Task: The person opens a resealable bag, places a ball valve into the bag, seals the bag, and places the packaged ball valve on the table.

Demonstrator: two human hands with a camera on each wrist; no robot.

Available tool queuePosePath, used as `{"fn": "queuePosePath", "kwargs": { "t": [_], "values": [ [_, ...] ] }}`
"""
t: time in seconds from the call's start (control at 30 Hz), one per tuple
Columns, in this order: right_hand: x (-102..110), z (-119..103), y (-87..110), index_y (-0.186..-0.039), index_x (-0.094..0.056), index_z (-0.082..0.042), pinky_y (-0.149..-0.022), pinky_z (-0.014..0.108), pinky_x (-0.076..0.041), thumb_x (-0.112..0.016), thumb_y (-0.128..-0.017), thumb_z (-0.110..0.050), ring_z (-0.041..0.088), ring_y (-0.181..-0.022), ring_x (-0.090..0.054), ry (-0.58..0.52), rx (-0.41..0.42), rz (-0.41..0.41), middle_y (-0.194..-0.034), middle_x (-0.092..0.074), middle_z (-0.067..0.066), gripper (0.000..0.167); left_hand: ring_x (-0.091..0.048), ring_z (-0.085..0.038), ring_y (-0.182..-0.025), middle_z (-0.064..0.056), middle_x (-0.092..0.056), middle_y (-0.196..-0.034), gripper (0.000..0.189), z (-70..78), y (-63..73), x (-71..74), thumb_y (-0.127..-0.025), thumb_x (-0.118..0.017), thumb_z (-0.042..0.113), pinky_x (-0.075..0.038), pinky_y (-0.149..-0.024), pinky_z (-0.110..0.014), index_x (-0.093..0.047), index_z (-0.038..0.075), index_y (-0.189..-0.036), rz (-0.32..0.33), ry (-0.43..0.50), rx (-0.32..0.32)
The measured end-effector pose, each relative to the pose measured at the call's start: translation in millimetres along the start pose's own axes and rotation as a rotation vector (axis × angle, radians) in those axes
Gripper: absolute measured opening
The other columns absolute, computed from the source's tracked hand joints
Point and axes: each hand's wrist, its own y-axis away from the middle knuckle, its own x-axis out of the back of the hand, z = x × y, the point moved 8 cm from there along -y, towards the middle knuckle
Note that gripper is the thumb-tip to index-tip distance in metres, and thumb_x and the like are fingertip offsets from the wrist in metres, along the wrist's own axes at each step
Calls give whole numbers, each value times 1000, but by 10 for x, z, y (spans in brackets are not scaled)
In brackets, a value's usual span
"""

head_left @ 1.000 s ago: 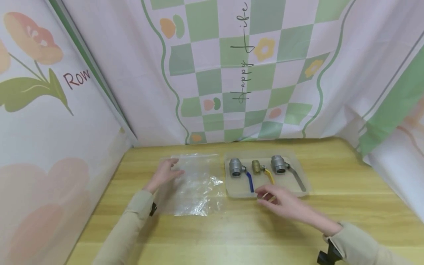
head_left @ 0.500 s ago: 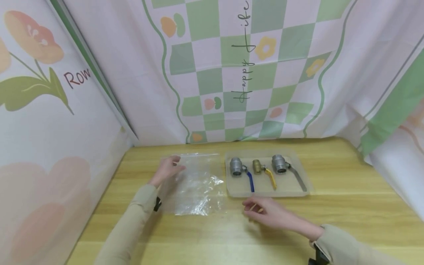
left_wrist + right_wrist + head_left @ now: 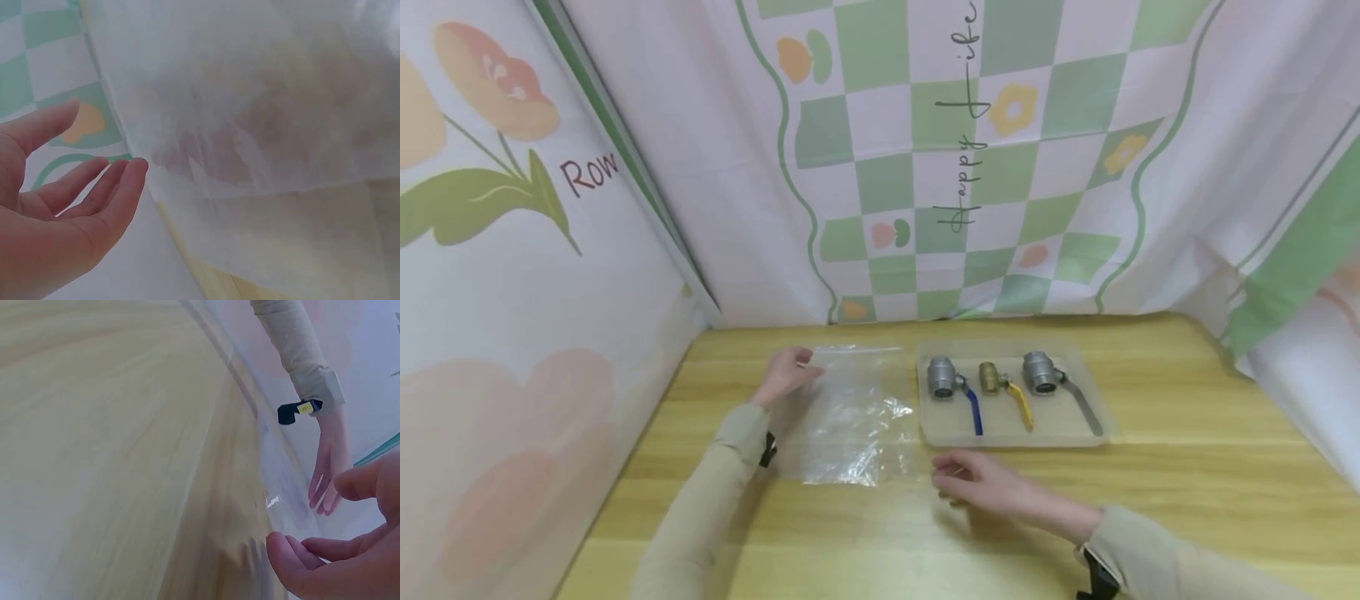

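Note:
A clear plastic bag lies flat on the wooden table. Over its upper left part hovers my left hand, fingers loosely bent and holding nothing; in the left wrist view the fingers and thumb stand apart beside the bag. To the right, a translucent tray bears a valve with a blue handle, a small brass valve with a yellow handle and a valve with a grey handle. My right hand is just in front of the tray, relaxed, with nothing between thumb and fingers.
The wooden table ends at a curtain with green and white checks at the back. A printed sheet hangs along the left side, and more cloth hangs at the right.
My right hand has moved left and slightly down, from the tray's front edge to the table before it. The left hand has barely moved. The bag and valves stay in place.

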Motion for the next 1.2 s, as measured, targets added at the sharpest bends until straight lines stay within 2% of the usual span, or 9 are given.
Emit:
{"fn": "queuePosePath", "kwargs": {
  "t": [0.1,0.2,0.23,0.3,0.43,0.57,0.8,1.07,1.2],
  "values": [
    [-38,-6,-23,-133,-43,20,-85,29,-62,-57,-99,-22,34,-101,-67,-32,-5,0,-122,-61,32,55,-63,-40,-113,-30,-62,-127,58,-27,-38,-6,-86,-74,25,-57,-97,-45,-56,-11,-128,3,2,23],
    [-68,-1,-42,-135,-39,21,-91,38,-61,-55,-100,-21,37,-105,-66,-69,-21,1,-125,-58,35,57,-62,-40,-114,-29,-63,-126,55,-33,-58,-14,-87,-73,22,-56,-98,-46,-56,-11,-128,11,9,71],
    [-77,5,-50,-135,-38,22,-92,40,-61,-55,-100,-21,38,-106,-65,-82,-29,2,-127,-57,36,58,-60,-41,-118,-29,-62,-129,54,-20,-40,-19,-88,-71,18,-53,-103,-48,-55,-10,-130,-2,12,109],
    [-94,21,-62,-136,-37,22,-96,43,-59,-55,-100,-21,40,-111,-64,-99,-49,6,-129,-55,37,59,-61,-40,-117,-29,-63,-127,51,-14,-49,-18,-89,-70,17,-53,-103,-48,-55,-10,-129,6,-3,127],
    [-101,39,-88,-137,-37,22,-100,49,-56,-55,-100,-23,44,-116,-60,-85,-69,19,-132,-53,38,61,-61,-39,-117,-28,-62,-128,50,-1,-74,-11,-90,-69,16,-53,-104,-47,-55,-10,-130,14,-32,157],
    [-105,31,-110,-137,-36,21,-103,54,-53,-53,-101,-24,46,-117,-59,-80,-71,13,-133,-52,39,61,-62,-38,-115,-28,-62,-128,48,-27,-106,-14,-91,-68,14,-54,-102,-45,-54,-9,-131,14,-15,202],
    [-139,54,-170,-139,-33,22,-106,53,-51,-51,-102,-24,46,-117,-60,-166,-96,-3,-134,-51,40,61,-70,-31,-98,-26,-63,-126,44,-117,-165,-47,-92,-66,10,-59,-93,-38,-55,-7,-131,12,17,274],
    [-170,71,-203,-139,-34,21,-106,48,-52,-53,-101,-21,45,-119,-60,-244,-137,8,-132,-53,38,60,-69,-33,-106,-26,-63,-127,43,-130,-181,-68,-93,-64,6,-59,-95,-37,-54,-6,-133,8,33,319],
    [-170,88,-219,-139,-34,20,-106,46,-52,-53,-100,-21,43,-120,-60,-269,-151,13,-132,-54,35,60,-69,-33,-105,-27,-64,-124,42,-98,-178,-74,-92,-63,4,-60,-93,-35,-55,-7,-131,13,30,308]
  ]
}}
